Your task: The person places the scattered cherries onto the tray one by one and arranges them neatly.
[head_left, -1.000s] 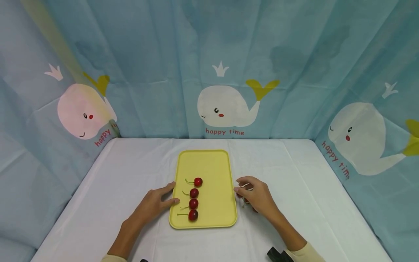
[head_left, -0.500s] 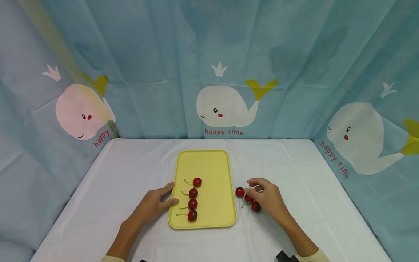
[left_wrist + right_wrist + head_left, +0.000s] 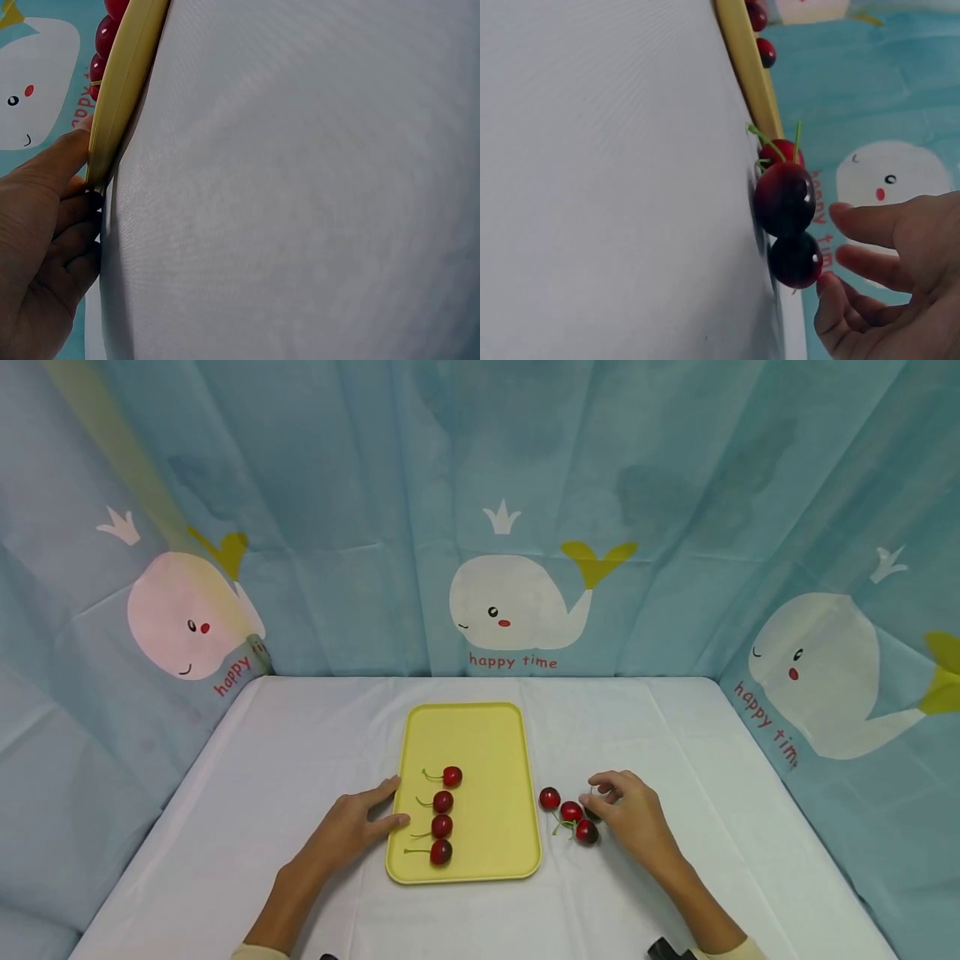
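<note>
On a yellow tray (image 3: pixel 487 793), several red cherries (image 3: pixel 442 802) lie in a column, their stems pointing left. My left hand (image 3: pixel 352 828) holds the tray's left edge, thumb over the rim; the left wrist view shows the other fingers curled against the tray's side (image 3: pixel 124 97). Right of the tray, a loose group of cherries (image 3: pixel 572 812) lies on the white cloth. Beside this group is my right hand (image 3: pixel 633 814), fingers bent and apart near a dark cherry (image 3: pixel 795 259). In the head view that cherry is partly hidden by the fingers; whether they touch it I cannot tell.
A white cloth (image 3: pixel 300 735) covers the table around the tray. Blue curtains (image 3: pixel 360 527) with whale prints (image 3: pixel 517 602) stand at the back and both sides. A black device (image 3: pixel 667 950) sits at the right wrist.
My right hand has moved right, away from the tray's edge, uncovering the group of cherries. The left hand, the tray and the column of cherries keep their places.
</note>
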`<state>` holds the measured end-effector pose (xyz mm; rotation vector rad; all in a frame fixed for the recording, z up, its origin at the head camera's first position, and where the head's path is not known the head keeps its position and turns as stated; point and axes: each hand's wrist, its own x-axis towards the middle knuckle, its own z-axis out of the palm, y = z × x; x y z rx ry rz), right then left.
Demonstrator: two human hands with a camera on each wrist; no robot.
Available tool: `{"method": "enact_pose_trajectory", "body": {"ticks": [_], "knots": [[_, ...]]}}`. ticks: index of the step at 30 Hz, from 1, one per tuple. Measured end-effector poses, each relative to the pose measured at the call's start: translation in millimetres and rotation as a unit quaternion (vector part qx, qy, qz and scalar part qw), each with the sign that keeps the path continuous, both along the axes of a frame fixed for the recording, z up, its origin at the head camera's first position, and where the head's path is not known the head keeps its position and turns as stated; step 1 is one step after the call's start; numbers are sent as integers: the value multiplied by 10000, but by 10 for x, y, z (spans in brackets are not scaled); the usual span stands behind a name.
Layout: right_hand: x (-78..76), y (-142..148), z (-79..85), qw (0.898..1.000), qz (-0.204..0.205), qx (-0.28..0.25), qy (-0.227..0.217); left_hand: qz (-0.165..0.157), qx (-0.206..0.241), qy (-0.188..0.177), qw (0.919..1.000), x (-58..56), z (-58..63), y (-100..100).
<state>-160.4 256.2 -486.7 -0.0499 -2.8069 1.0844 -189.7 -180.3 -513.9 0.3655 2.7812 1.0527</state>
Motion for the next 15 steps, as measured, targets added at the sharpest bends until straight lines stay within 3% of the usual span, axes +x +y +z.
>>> {"method": "enact_pose_trajectory", "body": {"ticks": [15], "knots": [[51,110,-85,9991,-91,82,-401,-8,21,-43,10000,-1,0,0]]}}
